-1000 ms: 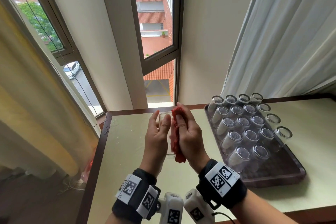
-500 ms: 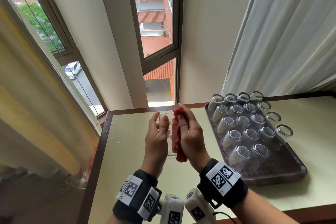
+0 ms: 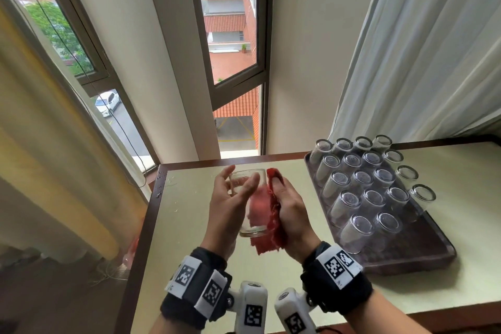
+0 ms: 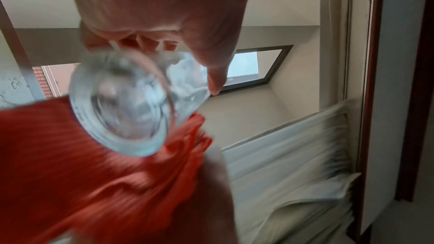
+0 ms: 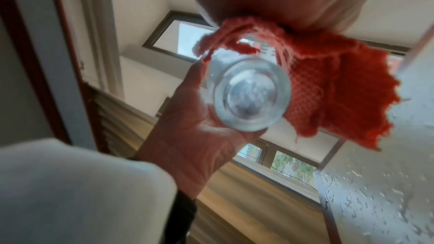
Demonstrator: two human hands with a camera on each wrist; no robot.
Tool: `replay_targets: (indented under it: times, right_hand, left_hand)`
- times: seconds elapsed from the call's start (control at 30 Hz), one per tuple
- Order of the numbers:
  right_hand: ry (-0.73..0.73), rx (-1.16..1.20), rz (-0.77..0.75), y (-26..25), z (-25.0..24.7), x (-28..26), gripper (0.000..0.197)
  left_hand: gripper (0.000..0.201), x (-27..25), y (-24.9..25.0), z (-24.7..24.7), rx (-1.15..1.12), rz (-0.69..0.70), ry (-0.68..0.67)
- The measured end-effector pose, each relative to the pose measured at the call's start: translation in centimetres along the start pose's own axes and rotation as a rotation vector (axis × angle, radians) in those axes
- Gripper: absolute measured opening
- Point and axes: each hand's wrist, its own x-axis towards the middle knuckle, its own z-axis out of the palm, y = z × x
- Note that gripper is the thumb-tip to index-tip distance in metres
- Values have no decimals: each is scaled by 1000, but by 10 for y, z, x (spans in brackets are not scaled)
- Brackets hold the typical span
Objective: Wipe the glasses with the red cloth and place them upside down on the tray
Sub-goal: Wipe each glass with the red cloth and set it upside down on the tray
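Note:
Above the table's middle, my left hand (image 3: 227,209) holds a clear glass (image 3: 252,229) upright, thumb on the near side and fingers behind it. My right hand (image 3: 291,209) grips the bunched red cloth (image 3: 271,238) and presses it against the glass's right side. In the left wrist view the glass base (image 4: 122,107) shows blurred over the cloth (image 4: 82,173). The right wrist view shows the glass (image 5: 249,94) from below, resting in the left palm (image 5: 195,127), with the cloth (image 5: 328,84) wrapped on one side. The dark tray (image 3: 406,266) lies to the right.
Several glasses (image 3: 355,230) stand upside down in rows on the tray, leaving its near end bare. The pale table (image 3: 189,238) has a brown left edge (image 3: 146,225). Windows and a wall are behind; a white curtain (image 3: 420,49) hangs at right, a yellow one at left.
My hands have drawn slightly apart, so more of the glass shows between them. The cloth has slid lower along the glass's right side.

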Motion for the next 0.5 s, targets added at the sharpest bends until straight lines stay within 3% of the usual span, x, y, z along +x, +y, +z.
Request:
replay_targets:
  times: [0.13,0.23,0.33,0.4,0.5]
  right_hand:
    - [-14,252,229,2,-8,-2,45]
    - [34,328,210,-2,-13,0,39]
    - [117,199,16,-8,-16,-2,21]
    - [116,-1,-205,-12,-13,-10,11]
    - [109,-356,-549,-9,-9,-18,21]
  left_hand:
    - [67,0,3,-3,-42,24,14]
    - [62,-3,-1,-6,-36,3,-24]
    - [56,-5,-3,-8,1,-48,-126]
    - [53,-8,-3,-7,24,-72,-155]
    - [52,-12,-2,-1,-12,-111,-119]
